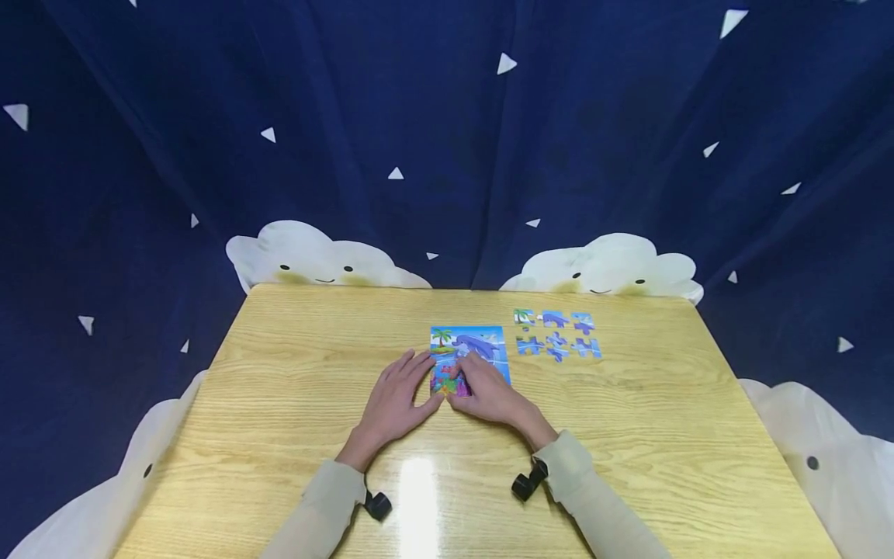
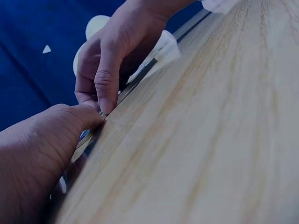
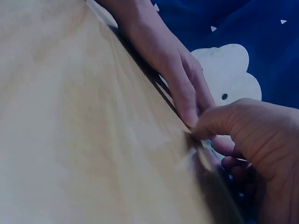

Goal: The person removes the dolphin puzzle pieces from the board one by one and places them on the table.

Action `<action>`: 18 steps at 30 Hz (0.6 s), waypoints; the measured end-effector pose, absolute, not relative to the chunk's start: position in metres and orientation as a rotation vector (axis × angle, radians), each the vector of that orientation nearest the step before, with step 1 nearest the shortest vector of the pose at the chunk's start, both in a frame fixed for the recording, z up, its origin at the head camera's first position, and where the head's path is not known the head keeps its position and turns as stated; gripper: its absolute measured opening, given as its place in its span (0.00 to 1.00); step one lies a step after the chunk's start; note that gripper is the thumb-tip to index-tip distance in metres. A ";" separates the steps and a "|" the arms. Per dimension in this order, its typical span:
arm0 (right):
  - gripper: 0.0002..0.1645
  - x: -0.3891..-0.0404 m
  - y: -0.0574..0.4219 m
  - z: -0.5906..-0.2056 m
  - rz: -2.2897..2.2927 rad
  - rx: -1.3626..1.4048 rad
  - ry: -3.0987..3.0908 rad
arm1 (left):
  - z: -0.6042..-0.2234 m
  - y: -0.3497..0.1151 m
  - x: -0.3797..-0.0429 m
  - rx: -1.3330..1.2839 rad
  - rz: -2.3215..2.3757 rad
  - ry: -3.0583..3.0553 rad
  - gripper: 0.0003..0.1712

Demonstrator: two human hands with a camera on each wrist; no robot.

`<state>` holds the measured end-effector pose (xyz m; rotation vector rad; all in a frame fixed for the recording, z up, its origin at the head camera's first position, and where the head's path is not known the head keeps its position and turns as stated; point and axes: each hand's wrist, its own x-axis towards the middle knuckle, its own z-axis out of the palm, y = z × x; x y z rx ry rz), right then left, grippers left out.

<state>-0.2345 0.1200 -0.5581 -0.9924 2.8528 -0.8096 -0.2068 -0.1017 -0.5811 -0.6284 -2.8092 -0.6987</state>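
Note:
A square dolphin picture board lies on the wooden table, with a palm tree at its upper left and colourful sea life along its bottom. My left hand rests at the board's left side, fingers extended to its edge and thumb stretched toward its bottom edge. Over the lower right of the board is my right hand, index finger bent onto the picture and thumb at the bottom edge. Both thumb tips come close together there. I cannot tell whether the right fingers pinch a piece; the hand covers that spot.
Several loose jigsaw pieces lie in two rows right of the board. Wood-grained table surrounds everything. Behind it hangs a dark blue curtain with white triangles and cloud shapes. Each wrist carries a small black camera.

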 end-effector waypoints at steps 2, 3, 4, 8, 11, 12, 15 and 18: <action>0.17 -0.232 0.118 -0.558 -0.795 -0.988 2.872 | -0.582 -0.102 -0.208 -0.624 -0.691 -2.818 0.40; 0.19 -0.232 0.117 -0.558 -0.791 -0.974 2.877 | -0.581 -0.102 -0.208 -0.622 -0.687 -2.823 0.40; 0.22 -0.231 0.116 -0.558 -0.788 -0.958 2.880 | -0.581 -0.101 -0.208 -0.622 -0.689 -2.824 0.40; 0.36 -0.232 0.119 -0.556 -0.844 -0.857 2.847 | -0.580 -0.100 -0.209 -0.632 -0.687 -2.816 0.40; 0.33 -0.232 0.121 -0.556 -0.880 -0.845 2.823 | -0.581 -0.099 -0.209 -0.639 -0.690 -2.806 0.41; 0.32 -0.233 0.122 -0.556 -0.890 -0.856 2.816 | -0.581 -0.099 -0.209 -0.641 -0.690 -2.803 0.41; 0.31 -0.234 0.122 -0.555 -0.893 -0.889 2.803 | -0.582 -0.100 -0.208 -0.642 -0.692 -2.795 0.41; 0.31 -0.236 0.122 -0.554 -0.900 -0.902 2.788 | -0.581 -0.101 -0.208 -0.643 -0.694 -2.791 0.40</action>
